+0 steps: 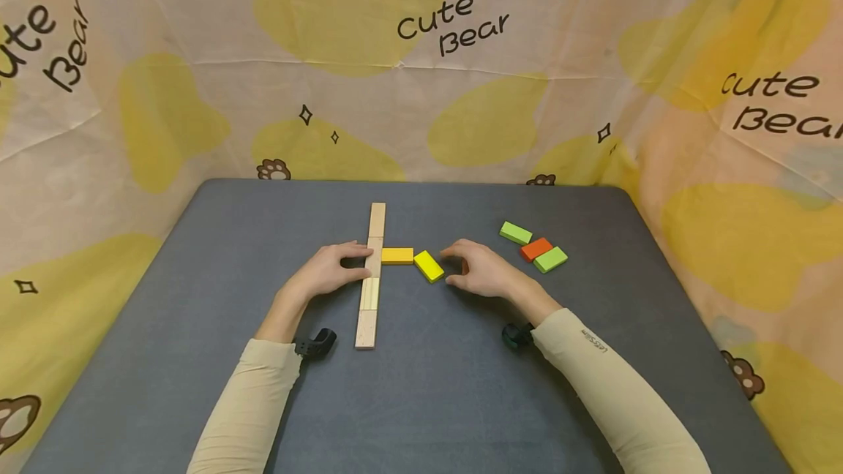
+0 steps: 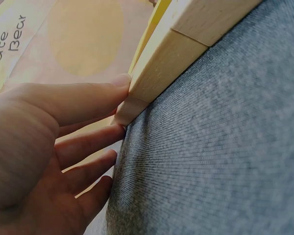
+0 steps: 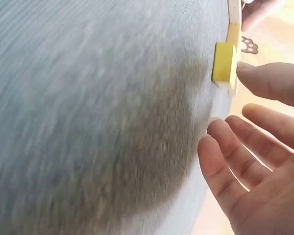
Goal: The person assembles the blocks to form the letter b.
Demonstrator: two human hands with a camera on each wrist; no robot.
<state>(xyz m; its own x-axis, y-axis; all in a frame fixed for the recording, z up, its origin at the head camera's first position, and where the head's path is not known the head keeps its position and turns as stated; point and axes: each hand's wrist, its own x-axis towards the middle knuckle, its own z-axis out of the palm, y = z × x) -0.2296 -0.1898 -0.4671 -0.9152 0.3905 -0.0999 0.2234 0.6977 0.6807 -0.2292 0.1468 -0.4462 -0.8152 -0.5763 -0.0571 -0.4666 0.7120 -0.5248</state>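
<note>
Several plain wooden blocks lie end to end in a straight row running away from me. My left hand rests at the left side of this row, thumb and fingertips touching it; in the left wrist view the thumb meets the wood and the other fingers are loosely bent. An orange-yellow block juts from the row's right side. At its right end lies a bright yellow block, turned at an angle. Just right of that block is my right hand, fingers relaxed and apart, holding nothing.
To the right lie two green blocks and a red block close together. All the blocks lie on a dark grey tabletop. A patterned cloth hangs behind the table and along both sides.
</note>
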